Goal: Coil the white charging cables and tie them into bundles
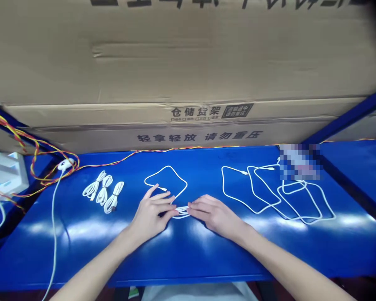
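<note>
A white cable (182,212) lies partly coiled at the middle of the blue shelf, pinched between both hands. My left hand (153,211) holds the coil's left end between thumb and fingers, its other fingers spread over the loose part. My right hand (213,213) is closed on the coil's right end. A loose loop of the same cable (178,171) extends behind my left hand, its plug near the fingertips. Three bundled white cables (103,194) lie side by side to the left. Several uncoiled white cables (255,212) spread out in overlapping loops on the right.
Large cardboard boxes (188,75) stand behind the blue shelf (163,263). Twisted red and yellow wires (119,161) run along its back and left. A white switch with a cord (65,164) and a white plastic holder (11,175) are at left. A pixelated item (301,162) sits back right.
</note>
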Motion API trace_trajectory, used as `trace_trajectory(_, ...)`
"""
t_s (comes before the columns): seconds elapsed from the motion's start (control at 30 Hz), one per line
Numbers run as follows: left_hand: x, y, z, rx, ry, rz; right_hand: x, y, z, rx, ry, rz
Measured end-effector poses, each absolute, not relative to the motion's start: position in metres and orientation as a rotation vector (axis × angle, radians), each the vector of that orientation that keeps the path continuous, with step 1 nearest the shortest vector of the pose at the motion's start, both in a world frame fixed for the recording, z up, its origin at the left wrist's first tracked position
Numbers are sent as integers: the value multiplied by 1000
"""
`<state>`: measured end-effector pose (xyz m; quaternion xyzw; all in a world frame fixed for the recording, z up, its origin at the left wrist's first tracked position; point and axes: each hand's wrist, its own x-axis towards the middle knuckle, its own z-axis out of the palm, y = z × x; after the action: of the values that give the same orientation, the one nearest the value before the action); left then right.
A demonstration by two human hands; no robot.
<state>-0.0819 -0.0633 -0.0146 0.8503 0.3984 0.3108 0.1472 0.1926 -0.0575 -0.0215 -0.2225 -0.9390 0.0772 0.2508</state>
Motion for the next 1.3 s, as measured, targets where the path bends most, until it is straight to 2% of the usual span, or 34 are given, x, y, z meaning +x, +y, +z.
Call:
trace_trajectory(0.2, -86, -59, 2, 2346, 935, 682, 201, -51, -18, -667, -2435, 357)
trace_trajectory(0.4, -86, -58, 8, 2351, 885, 676, 196, -54, -12, -771, -2461, 466)
trace_trajectory(0.53, -88, -51, 7, 2392, 972, 774, 191, -55, -5, -797, -2496, 444)
trace_trajectory(0.67, -92, -38, 4, 2431, 1307, 872, 189, -56, -1, -816, -2524, 412)
trace_trajectory(0.77, -103, -30, 3, 2457, 1436, 710, 189, -57, -2, -835, -2505, 342)
trace_trajectory(0.93, -129, -33, 14, 2418, 1159, 338, 192, -58, -10, -909, -2428, 320)
trace_trajectory(1.17, -116, -56, 40, 2462, 967, 363, 199, -52, -18, -1089, -2317, 276)
trace_trajectory(1.3, -94, -64, 31, 2412, 861, 375, 200, -49, -15, -1059, -2308, 296)
